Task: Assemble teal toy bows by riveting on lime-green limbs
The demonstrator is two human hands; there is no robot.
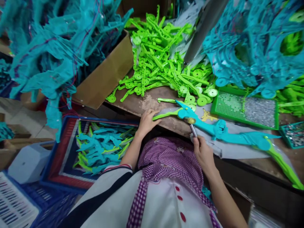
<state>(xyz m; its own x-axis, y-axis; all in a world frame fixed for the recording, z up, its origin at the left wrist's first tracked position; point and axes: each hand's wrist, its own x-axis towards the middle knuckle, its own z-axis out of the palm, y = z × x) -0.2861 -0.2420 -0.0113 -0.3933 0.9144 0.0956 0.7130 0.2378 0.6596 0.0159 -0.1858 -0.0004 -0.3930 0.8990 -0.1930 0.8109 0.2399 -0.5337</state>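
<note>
A toy bow (228, 134) with a turquoise body and lime-green limb ends lies across the front of the bench. My left hand (147, 123) is closed around its left green limb (167, 114). In my right hand (203, 150) is a small hammer (191, 122) with a metal handle and a brass-coloured head. That head is at the turquoise joint beside the left limb; whether it touches the joint I cannot tell. The bow's right limb (285, 166) rests toward the bench's right edge, with no hand on it.
Loose green limbs (154, 60) are heaped behind the bow. Turquoise bow bodies (54, 47) overflow a cardboard box (106, 72) at left; more (256, 38) are piled at right. A green tray (247, 107) holds small metal parts. A grey pole-like tool (199, 31) hangs above. Bows fill a crate (57, 158) at left.
</note>
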